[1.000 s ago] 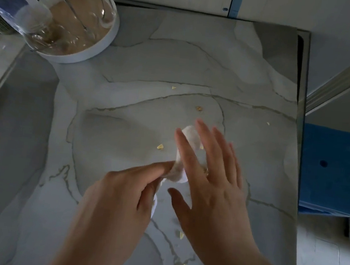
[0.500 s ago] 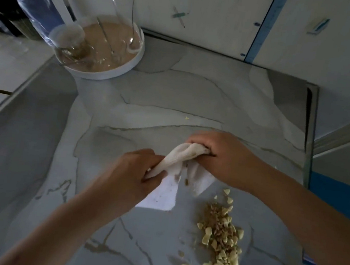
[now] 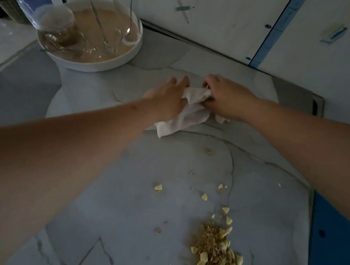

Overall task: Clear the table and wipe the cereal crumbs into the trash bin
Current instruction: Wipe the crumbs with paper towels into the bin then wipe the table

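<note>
Cloth (image 3: 184, 120) gripped by curled right hand (image 3: 225, 96), pressed by flat left hand (image 3: 164, 99); near-right crumb pile (image 3: 215, 253) may be swept off bench (image 3: 99, 189).

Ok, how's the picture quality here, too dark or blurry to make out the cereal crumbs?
Head view: dim and underexposed throughout; wide-angle distortion bows the table edges; slightly soft, yet the cereal pile reads clearly; the white cloth is brightest; small highlights on the glassware in the tray, no harsh glare.
</note>
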